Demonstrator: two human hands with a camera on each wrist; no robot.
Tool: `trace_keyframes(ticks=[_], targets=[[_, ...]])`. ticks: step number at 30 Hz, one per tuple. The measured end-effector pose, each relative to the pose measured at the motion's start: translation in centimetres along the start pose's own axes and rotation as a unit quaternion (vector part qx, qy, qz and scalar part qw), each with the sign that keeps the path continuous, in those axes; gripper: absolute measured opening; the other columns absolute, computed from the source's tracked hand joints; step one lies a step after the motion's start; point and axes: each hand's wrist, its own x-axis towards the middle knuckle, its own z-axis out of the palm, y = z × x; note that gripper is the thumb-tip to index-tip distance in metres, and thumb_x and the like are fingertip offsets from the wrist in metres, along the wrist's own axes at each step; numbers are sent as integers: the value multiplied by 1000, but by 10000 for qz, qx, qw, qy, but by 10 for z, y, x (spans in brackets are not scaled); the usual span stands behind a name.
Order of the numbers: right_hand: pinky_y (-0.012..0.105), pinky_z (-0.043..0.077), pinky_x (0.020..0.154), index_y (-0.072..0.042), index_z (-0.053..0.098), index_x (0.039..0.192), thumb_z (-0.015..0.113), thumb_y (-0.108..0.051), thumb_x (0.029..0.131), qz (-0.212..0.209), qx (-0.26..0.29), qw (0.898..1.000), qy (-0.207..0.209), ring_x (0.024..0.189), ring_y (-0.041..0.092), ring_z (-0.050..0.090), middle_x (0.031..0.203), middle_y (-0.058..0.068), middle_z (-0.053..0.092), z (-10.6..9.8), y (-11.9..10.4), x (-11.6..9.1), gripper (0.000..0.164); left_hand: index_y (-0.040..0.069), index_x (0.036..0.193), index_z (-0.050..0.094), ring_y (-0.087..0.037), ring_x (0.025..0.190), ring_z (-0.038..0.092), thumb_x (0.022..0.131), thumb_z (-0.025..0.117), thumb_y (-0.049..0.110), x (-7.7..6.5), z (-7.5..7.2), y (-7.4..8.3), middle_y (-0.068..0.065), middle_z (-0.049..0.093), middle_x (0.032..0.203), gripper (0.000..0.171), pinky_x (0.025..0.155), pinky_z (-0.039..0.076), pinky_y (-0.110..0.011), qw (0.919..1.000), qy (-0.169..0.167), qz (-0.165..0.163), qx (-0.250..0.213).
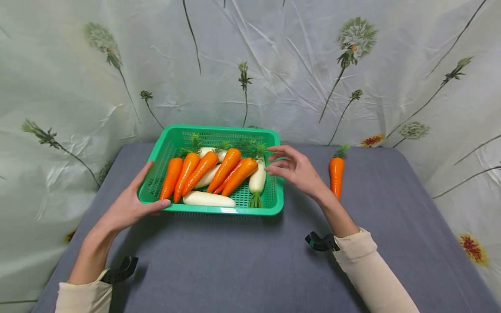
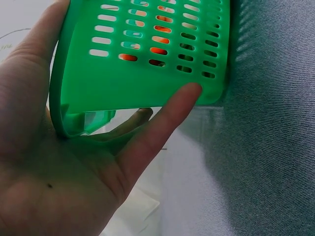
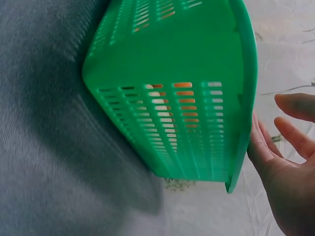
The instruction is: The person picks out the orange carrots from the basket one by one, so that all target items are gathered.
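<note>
A green plastic basket [image 1: 219, 209] holds several orange carrots [image 1: 200, 170] with leafy tops and several white radishes [image 1: 209, 199]. My left hand [image 1: 129, 202] grips its near left corner, thumb over the front rim and the other fingers along the outside. In the left wrist view, a fingertip [image 2: 189, 93] lies against the basket's slotted wall. At the right rim, my right hand [image 1: 295, 169] has loosely bent fingers with nothing between them. From the right wrist view, its lower fingers appear close to the rim; whether they touch, I cannot tell. The thumb and a finger stand apart.
One more carrot [image 1: 336, 176] with a green top lies on the grey cloth-covered table [image 1: 242, 261], right of the basket. Behind the table hangs a pale curtain [image 1: 274, 65] printed with dandelions. A dark band [image 1: 321, 242] sits at each wrist.
</note>
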Motion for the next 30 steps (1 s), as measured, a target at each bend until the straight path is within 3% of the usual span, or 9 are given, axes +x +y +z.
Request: trace_keyframes(ticks=[6,9,12,16,20,26,30], targets=[[38,60,95,-3,49,149,66,-3,100,93,-63,9997,-196,117,40,68,141,30,54,11,-6,8,51,43,165,-10,-9,86,70,93,80,29,-1,-3,-1,-34,23,163,116,73,60,-27,9999,18,-50,131],[35,59,95,-4,48,150,68,-2,99,98,-172,9994,-282,121,42,66,144,26,54,13,-9,10,55,43,165,-10,-15,91,70,92,80,31,1,-3,-1,-34,24,164,116,74,57,-24,9994,55,14,339],[37,58,98,-5,45,153,69,-1,98,120,-213,9986,-467,126,41,64,148,24,52,16,-10,13,60,42,166,-10,-27,111,63,92,81,35,4,-3,0,-32,23,166,117,81,50,-22,9980,122,53,621],[42,57,101,-6,40,157,68,-2,98,207,-195,9969,-730,127,43,63,151,28,48,20,-11,16,65,43,165,-11,-41,134,40,90,81,39,5,-2,0,-28,17,171,118,99,41,-39,9966,155,10,804],[45,57,101,-11,37,159,69,-5,99,495,-260,9950,-827,127,43,64,150,27,48,26,-14,21,69,45,164,-11,-44,142,33,90,81,38,5,-1,0,-26,13,172,118,107,33,-60,9974,160,4,698],[49,54,105,-17,36,161,70,-9,99,1102,-372,9890,-915,133,37,61,157,22,44,35,-18,28,71,46,164,-10,-45,145,30,90,81,38,4,-1,-1,-26,12,173,118,109,30,-64,9978,183,8,637],[51,56,102,-11,37,159,69,-8,99,1419,-320,9857,-846,127,41,63,149,24,48,41,-18,34,68,45,164,-10,-44,146,29,90,82,37,4,0,-2,-25,12,173,118,110,29,-65,9979,200,48,616]])
